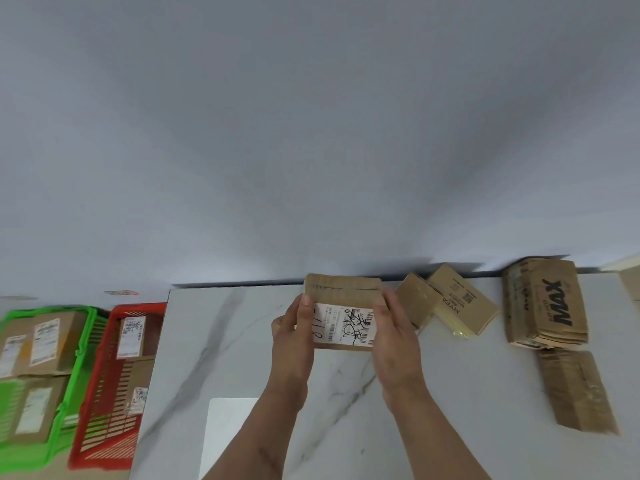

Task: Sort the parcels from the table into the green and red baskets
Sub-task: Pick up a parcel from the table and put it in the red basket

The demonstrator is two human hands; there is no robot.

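I hold a small cardboard parcel (343,311) with a white scribbled label above the white marble table (225,341). My left hand (294,344) grips its left edge, and my right hand (394,344) grips its right edge. More parcels lie on the table to the right: two small boxes (446,303), a box printed MAX (547,303) and a flat brown one (578,389). Off the table's left end stand the green basket (74,372) and the red basket (104,403), each holding labelled parcels.
A white sheet (228,431) lies on the table near my left forearm. A plain grey wall rises right behind the table's far edge. Another box corner shows at the far right edge (630,282).
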